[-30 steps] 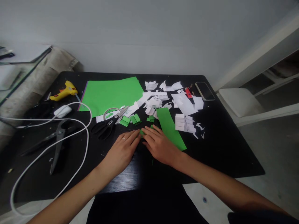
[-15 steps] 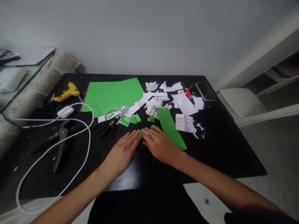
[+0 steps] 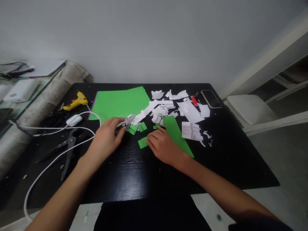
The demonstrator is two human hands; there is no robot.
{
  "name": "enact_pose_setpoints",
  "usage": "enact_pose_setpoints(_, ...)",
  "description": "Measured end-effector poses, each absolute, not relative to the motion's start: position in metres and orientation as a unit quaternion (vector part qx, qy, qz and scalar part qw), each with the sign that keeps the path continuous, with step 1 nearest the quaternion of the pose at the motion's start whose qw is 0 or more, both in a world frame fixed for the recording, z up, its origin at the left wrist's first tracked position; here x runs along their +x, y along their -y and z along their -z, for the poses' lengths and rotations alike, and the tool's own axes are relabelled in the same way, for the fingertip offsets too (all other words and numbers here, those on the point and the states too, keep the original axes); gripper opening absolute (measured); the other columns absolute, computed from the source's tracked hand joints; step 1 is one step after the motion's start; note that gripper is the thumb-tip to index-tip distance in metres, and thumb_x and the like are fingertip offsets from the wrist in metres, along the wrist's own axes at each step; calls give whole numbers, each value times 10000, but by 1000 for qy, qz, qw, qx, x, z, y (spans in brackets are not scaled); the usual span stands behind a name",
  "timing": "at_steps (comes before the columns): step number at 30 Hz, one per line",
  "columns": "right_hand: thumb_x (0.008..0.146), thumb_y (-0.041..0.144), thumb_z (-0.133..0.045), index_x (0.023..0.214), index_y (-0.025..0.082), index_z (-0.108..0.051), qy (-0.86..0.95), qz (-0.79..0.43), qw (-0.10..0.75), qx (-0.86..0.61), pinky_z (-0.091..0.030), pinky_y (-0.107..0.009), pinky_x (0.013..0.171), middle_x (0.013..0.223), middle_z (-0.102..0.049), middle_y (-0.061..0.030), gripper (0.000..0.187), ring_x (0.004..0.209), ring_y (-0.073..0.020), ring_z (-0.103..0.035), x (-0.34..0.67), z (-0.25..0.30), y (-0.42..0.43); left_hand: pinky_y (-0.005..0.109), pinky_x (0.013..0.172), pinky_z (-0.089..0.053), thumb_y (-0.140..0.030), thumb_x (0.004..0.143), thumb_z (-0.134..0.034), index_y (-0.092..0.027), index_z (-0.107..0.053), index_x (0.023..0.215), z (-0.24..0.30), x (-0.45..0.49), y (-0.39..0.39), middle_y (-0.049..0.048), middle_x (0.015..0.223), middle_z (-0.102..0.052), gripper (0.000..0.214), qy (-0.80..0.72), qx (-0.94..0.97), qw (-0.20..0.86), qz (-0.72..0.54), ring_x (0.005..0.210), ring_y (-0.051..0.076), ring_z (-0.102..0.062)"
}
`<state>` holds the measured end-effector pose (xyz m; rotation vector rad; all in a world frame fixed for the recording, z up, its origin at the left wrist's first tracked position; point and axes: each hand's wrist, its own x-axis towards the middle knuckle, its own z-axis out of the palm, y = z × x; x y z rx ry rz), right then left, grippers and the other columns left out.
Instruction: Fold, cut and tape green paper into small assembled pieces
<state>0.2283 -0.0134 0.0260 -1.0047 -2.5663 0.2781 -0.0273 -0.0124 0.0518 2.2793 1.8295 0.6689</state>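
My left hand (image 3: 108, 133) is curled over the black handles of a pair of scissors (image 3: 130, 120), whose blades point away to the right on the table. The fingers of my right hand (image 3: 163, 146) are bent together on the right end of a small green paper piece (image 3: 142, 143), partly hidden beneath them. Beyond it lie folded green pieces (image 3: 142, 127) and, beside my right wrist, a long green paper strip (image 3: 176, 133). White paper scraps (image 3: 160, 110) are heaped farther back.
A large green sheet (image 3: 120, 102) lies at the back left, near a yellow glue gun (image 3: 78, 101). Large shears (image 3: 69, 147) and a looping white cable (image 3: 48, 166) are on the left. A phone (image 3: 211, 98) rests at the back right.
My left hand has left the green paper piece and moved left onto the scissors' handles. My right hand stays on the piece, more of which now shows. The view has tilted slightly.
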Motion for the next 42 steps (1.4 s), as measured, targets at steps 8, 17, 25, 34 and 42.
enact_pose_setpoints(8, 1077, 171, -581, 986, 176, -737, 855, -182, 286, -393, -549, -433, 1011, 1024, -781, -86, 181, 1012, -240, -692, 230, -35, 6, 531, 938, -560, -274, 911, -625, -133, -667, 1210, -28, -35, -6, 203, 1139, -753, 334, -634, 771, 12, -56, 1063, 389, -721)
enact_pose_setpoints(17, 1047, 146, -622, 949, 177, -725, 835, -222, 326, -383, -552, -418, 977, 980, -788, -79, 145, 977, -234, -703, 230, -28, 8, 481, 875, -560, -275, 929, -581, -151, -609, 1077, -34, -31, -3, 177, 957, -764, 195, -656, 750, 60, -58, 930, 368, -758)
enact_pose_setpoints(25, 1014, 152, -661, 957, 204, -740, 789, -271, 369, -410, -608, -426, 959, 999, -818, -67, 111, 1000, -231, -760, 232, -34, 6, 400, 770, -534, -362, 921, -655, -223, -577, 1052, -42, -45, 1, 93, 943, -752, 206, -649, 725, 110, -203, 827, 291, -723)
enact_pose_setpoints(34, 936, 307, -817, 1071, 176, -747, 644, -494, 392, -433, -679, -339, 802, 950, -839, -69, 200, 843, -200, -818, 208, -57, -8, 417, 829, -538, -312, 936, -649, -226, -594, 1063, -69, -5, 21, 86, 1021, -762, 164, -584, 765, 144, -228, 903, 284, -692)
enact_pose_setpoints(42, 1052, 333, -632, 1011, 173, -778, 646, -440, 420, -462, -684, -350, 704, 900, -821, -81, 221, 734, -194, -785, 234, -53, -26, 383, 791, -518, -308, 939, -672, -227, -598, 1051, -74, -3, 24, 61, 984, -754, 156, -587, 749, 169, -257, 858, 259, -680)
